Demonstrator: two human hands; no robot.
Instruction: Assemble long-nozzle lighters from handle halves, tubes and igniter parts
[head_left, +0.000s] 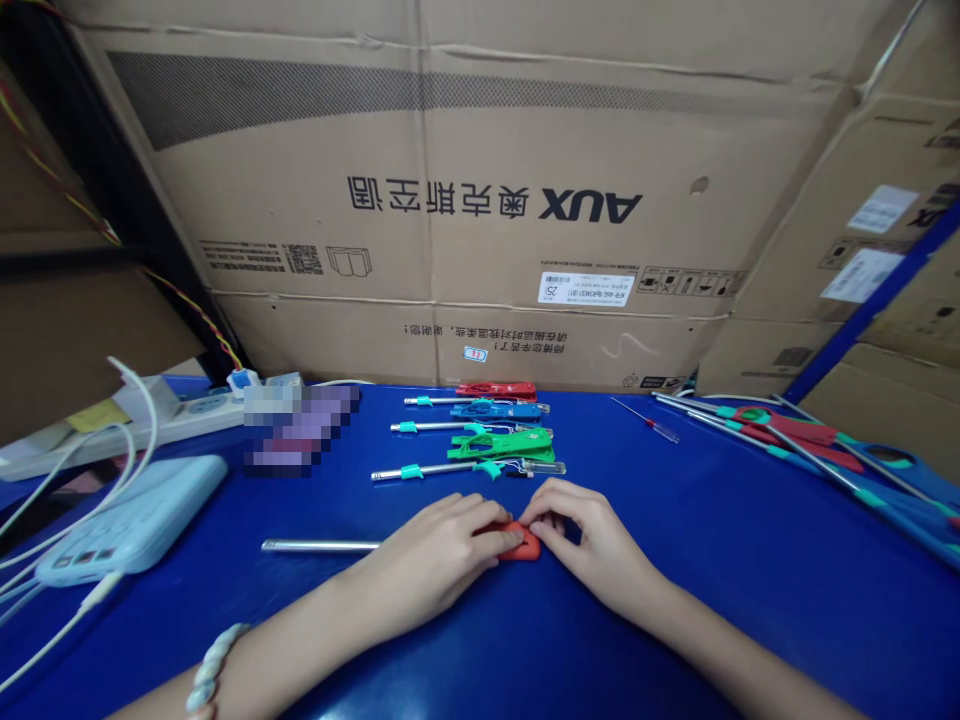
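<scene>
An orange-red plastic piece (529, 546) lies low over the blue table, mostly covered by my fingers. My left hand (454, 545) is closed on it, thumb and fingers pressing its left part. At its right end my right hand (581, 525) is pinched, fingertips touching the piece's upper edge; anything small between them is hidden. A silver metal tube (321, 546) lies on the table, its right end hidden behind my left hand. Just beyond my hands are sets of a plastic piece with a metal tube: green (517, 443), blue (502, 410) and red (499, 391).
A light blue power bank (139, 520) with white cables sits at left, near a power strip (202, 412) and a blurred purple patch (307, 430). A small screwdriver (649, 422) lies back right. More tubes with red and blue pieces (892, 460) lie far right. Cardboard (480, 130) walls the back.
</scene>
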